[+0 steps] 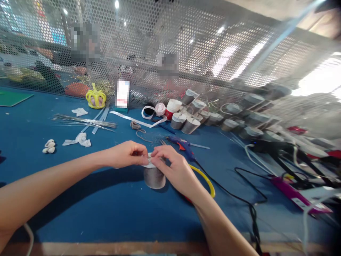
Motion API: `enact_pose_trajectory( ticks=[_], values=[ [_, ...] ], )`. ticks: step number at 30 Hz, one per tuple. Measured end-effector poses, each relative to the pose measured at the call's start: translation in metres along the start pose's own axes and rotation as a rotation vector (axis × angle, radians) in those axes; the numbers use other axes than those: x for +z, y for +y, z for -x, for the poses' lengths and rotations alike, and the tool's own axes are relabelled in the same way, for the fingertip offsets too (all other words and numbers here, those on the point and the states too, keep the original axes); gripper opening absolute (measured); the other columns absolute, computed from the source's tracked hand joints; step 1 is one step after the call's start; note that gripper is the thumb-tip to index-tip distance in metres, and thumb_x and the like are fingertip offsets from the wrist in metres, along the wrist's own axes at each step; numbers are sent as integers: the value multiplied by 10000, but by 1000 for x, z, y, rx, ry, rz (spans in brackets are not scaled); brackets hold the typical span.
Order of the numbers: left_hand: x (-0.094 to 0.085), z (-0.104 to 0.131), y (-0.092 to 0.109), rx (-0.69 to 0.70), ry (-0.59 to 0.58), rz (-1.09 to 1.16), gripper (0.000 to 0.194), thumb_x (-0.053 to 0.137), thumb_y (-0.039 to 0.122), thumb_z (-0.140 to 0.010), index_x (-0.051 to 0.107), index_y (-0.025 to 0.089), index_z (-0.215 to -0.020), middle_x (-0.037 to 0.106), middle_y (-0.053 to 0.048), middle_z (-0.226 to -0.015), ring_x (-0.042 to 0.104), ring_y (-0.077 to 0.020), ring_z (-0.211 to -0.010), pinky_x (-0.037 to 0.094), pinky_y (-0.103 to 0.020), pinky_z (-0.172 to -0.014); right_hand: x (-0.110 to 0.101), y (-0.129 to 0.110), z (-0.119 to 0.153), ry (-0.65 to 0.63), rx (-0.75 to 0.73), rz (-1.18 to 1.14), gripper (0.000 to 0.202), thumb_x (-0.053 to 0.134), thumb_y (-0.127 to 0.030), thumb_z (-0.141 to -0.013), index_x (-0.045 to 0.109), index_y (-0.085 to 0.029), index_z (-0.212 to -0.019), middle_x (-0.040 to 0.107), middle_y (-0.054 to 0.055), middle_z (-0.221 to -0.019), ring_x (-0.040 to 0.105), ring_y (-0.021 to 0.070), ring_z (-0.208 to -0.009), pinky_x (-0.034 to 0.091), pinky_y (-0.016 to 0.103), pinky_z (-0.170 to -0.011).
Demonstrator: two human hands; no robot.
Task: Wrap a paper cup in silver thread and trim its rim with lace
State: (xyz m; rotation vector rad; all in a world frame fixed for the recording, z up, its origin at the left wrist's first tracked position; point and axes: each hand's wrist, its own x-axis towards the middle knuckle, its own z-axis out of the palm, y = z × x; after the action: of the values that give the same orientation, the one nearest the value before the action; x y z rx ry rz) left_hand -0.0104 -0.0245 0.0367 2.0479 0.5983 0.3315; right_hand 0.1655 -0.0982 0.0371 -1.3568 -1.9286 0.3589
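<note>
A small grey cylindrical pot (154,178) with a white band round its top stands on the blue tabletop in front of me. My left hand (130,154) pinches the white trim (150,163) at the pot's near rim, its fingers curled. From the other side, my right hand (170,161) closes thumb and fingers on the same trim. The fingertips cover most of the rim, so the exact piece between them is partly hidden. Just beyond my right hand lies a blue glue gun (183,145). A yellow curved piece (206,177) shows beside my right wrist.
Several similar grey pots (191,125) crowd the back right. Thin wires (87,122), a white bow (81,139), twine (135,125) and white ribbon (133,119) lie farther back. A black cord (226,192) and purple power strip (298,195) occupy the right; perforated mesh (149,42) rises behind.
</note>
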Motion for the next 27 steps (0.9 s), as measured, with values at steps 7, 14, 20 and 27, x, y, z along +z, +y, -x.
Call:
enact_pose_trajectory(
  ticks=[7, 14, 20, 27],
  values=[
    [0, 0, 0, 5, 9, 16, 216, 511, 339, -769, 556, 132, -727, 470, 35, -626, 394, -84, -588, 310, -202, -552, 0, 0, 1, 23, -62, -15, 55, 577, -263, -781, 572, -214, -804, 628, 58, -909, 559, 199, -935, 439, 352, -826],
    [-4, 5, 8, 4, 128, -35, 331, 564, 384, -753, 562, 180, -1014, 500, 41, -663, 447, -92, -589, 345, -206, -557, -4, 4, 2, -15, -36, -65, 108, 578, -201, -769, 539, -210, -669, 622, 45, -871, 569, 180, -906, 447, 345, -817],
    [-3, 7, 14, 25, 193, -109, 257, 552, 333, -769, 575, 168, -964, 550, 18, -715, 499, -101, -625, 390, -218, -598, -12, 3, 5, -75, 13, -84, 76, 554, -147, -738, 550, -209, -693, 624, 51, -904, 563, 176, -939, 432, 332, -844],
    [7, 25, 43, 242, 28, -269, 254, 508, 226, -813, 534, 210, -1066, 648, -8, -831, 586, -118, -714, 425, -212, -654, -12, 5, 2, -80, 215, -145, 63, 545, -216, -734, 598, -186, -752, 632, 53, -882, 568, 187, -828, 432, 346, -773]
  ],
)
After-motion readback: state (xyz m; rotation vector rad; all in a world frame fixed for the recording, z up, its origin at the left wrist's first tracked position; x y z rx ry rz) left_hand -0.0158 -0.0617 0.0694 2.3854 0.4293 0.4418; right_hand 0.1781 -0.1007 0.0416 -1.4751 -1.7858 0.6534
